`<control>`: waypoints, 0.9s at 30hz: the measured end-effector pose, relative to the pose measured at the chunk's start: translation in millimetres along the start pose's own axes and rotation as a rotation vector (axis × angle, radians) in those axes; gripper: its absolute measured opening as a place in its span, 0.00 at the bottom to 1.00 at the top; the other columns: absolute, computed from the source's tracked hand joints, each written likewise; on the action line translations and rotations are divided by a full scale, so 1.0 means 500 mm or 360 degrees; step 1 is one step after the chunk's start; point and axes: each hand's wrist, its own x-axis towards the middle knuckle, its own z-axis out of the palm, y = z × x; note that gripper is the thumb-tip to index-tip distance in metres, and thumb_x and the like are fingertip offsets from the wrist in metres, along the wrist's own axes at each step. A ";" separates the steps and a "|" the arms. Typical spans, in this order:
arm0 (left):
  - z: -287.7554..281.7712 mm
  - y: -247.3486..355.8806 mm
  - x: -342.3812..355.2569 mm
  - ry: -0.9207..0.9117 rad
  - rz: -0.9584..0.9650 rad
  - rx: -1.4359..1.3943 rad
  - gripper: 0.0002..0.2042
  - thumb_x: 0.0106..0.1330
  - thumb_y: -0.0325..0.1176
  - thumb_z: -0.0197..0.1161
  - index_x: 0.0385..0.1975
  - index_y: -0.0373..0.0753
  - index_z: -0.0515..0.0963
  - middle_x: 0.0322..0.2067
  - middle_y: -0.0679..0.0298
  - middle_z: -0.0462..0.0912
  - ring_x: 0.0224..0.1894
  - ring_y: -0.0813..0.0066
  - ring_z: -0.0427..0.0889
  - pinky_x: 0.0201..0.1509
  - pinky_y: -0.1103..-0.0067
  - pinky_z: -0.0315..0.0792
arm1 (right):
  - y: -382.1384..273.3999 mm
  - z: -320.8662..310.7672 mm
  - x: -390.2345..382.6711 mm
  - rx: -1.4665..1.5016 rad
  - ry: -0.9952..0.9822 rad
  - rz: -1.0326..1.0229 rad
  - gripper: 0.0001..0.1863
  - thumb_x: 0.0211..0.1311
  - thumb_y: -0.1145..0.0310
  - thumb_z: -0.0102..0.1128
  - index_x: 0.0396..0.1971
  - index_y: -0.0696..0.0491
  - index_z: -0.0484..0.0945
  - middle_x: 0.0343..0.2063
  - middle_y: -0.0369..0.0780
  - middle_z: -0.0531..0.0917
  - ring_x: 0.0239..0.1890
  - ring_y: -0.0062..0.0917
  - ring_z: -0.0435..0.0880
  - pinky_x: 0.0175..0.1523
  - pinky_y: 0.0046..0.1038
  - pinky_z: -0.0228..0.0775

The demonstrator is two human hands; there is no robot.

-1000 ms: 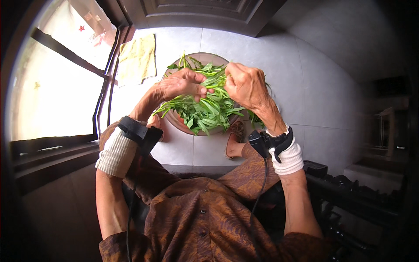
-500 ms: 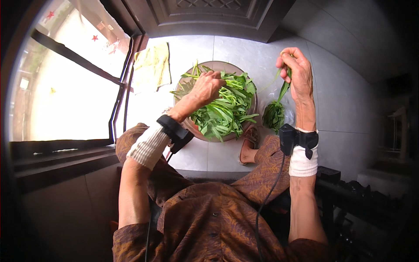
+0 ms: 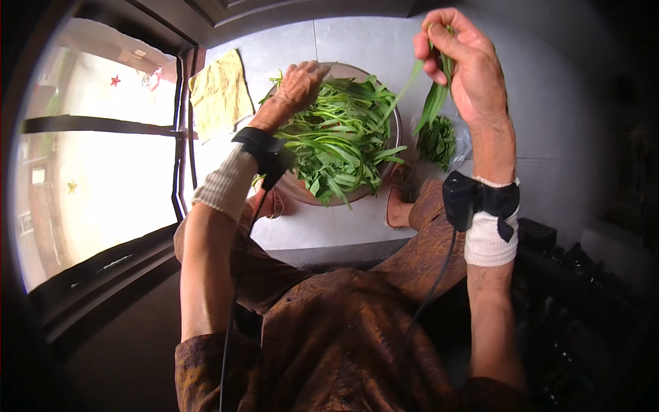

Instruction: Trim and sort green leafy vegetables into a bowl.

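1. Reaches forward with the left arm (image 3: 207,278), slanting inward.
2. Holds the left hand (image 3: 300,87) back upward, with fingers (image 3: 312,69) loosely bent.
3. Stretches the right arm (image 3: 491,316) nearly straight ahead.
4. Holds the right hand (image 3: 467,62) farther forward than the left, with palm (image 3: 471,103) turned inward, fingers curled and thumb (image 3: 446,42) bent against them.

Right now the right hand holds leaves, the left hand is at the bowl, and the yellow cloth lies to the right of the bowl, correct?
Not quite: the yellow cloth lies to the left of the bowl, as the head view shows. The right hand does hold leaves, and the left hand is at the bowl.
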 end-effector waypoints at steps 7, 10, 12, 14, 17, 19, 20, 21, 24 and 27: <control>-0.035 -0.017 -0.095 -0.0746 -0.0119 0.0031 0.04 0.54 0.27 0.56 0.26 0.36 0.78 0.21 0.53 0.76 0.22 0.58 0.76 0.28 0.67 0.73 | -0.011 0.013 -0.002 0.0101 0.0092 0.0159 0.03 0.60 0.74 0.49 0.29 0.57 0.70 0.21 0.37 0.76 0.26 0.20 0.75 0.35 0.18 0.66; 0.019 -0.007 -0.162 -0.0740 -0.0040 -0.0081 0.04 0.53 0.26 0.56 0.24 0.38 0.78 0.23 0.54 0.74 0.26 0.59 0.76 0.28 0.67 0.71 | -0.007 0.019 -0.002 0.0163 0.0073 0.0147 0.03 0.60 0.73 0.48 0.28 0.57 0.69 0.18 0.38 0.75 0.21 0.22 0.75 0.29 0.20 0.69; 0.067 -0.036 -0.227 -0.0309 0.0236 0.0059 0.05 0.49 0.27 0.55 0.25 0.39 0.77 0.31 0.55 0.75 0.37 0.59 0.75 0.34 0.67 0.71 | -0.012 0.035 -0.002 0.0252 0.0005 0.0164 0.04 0.60 0.73 0.47 0.28 0.57 0.69 0.15 0.38 0.74 0.16 0.23 0.74 0.23 0.24 0.70; 0.079 -0.050 -0.241 -0.0228 0.0251 0.0181 0.07 0.47 0.28 0.55 0.27 0.40 0.76 0.36 0.56 0.75 0.43 0.61 0.74 0.37 0.67 0.70 | -0.015 0.038 -0.004 0.0236 0.0004 0.0181 0.04 0.60 0.73 0.47 0.28 0.57 0.69 0.16 0.38 0.75 0.16 0.23 0.74 0.24 0.23 0.70; 0.061 -0.047 -0.219 -0.0139 0.0271 0.0171 0.03 0.52 0.27 0.54 0.21 0.37 0.74 0.25 0.56 0.76 0.31 0.57 0.77 0.32 0.66 0.71 | -0.016 0.036 -0.008 0.0170 0.0022 0.0210 0.04 0.60 0.73 0.47 0.29 0.57 0.69 0.16 0.38 0.75 0.17 0.23 0.74 0.25 0.23 0.70; 0.023 -0.013 -0.171 -0.0850 -0.0114 -0.0137 0.07 0.54 0.32 0.54 0.29 0.36 0.70 0.27 0.55 0.74 0.28 0.60 0.77 0.30 0.68 0.70 | -0.008 0.020 -0.012 0.0109 0.0064 0.0228 0.04 0.60 0.73 0.47 0.29 0.57 0.69 0.16 0.38 0.75 0.17 0.23 0.74 0.25 0.23 0.70; 0.007 -0.014 -0.172 -0.0649 -0.0031 -0.0325 0.05 0.57 0.30 0.52 0.25 0.35 0.71 0.21 0.55 0.72 0.22 0.58 0.76 0.25 0.69 0.69 | -0.008 0.021 -0.012 0.0118 0.0048 0.0221 0.04 0.60 0.73 0.47 0.29 0.57 0.69 0.16 0.37 0.75 0.17 0.23 0.74 0.25 0.23 0.69; -0.008 -0.015 -0.171 -0.0653 -0.0036 -0.0316 0.05 0.57 0.30 0.52 0.25 0.35 0.71 0.21 0.55 0.72 0.22 0.58 0.76 0.25 0.69 0.69 | -0.008 0.022 -0.013 0.0129 0.0034 0.0215 0.04 0.60 0.73 0.47 0.29 0.57 0.69 0.16 0.37 0.75 0.18 0.23 0.74 0.25 0.23 0.69; -0.045 -0.033 -0.167 -0.0543 0.0282 -0.0607 0.04 0.58 0.27 0.52 0.24 0.35 0.72 0.21 0.56 0.74 0.22 0.64 0.78 0.24 0.72 0.70 | -0.009 0.028 -0.013 0.0085 0.0027 0.0214 0.04 0.59 0.73 0.47 0.30 0.57 0.69 0.17 0.37 0.75 0.18 0.23 0.74 0.24 0.23 0.69; -0.073 0.006 -0.145 -0.0721 -0.0300 -0.1027 0.04 0.56 0.27 0.53 0.25 0.34 0.71 0.23 0.59 0.74 0.23 0.67 0.78 0.25 0.73 0.70 | -0.002 0.013 -0.018 0.0089 0.0023 0.0239 0.04 0.59 0.73 0.48 0.30 0.58 0.69 0.17 0.38 0.75 0.18 0.23 0.74 0.24 0.24 0.69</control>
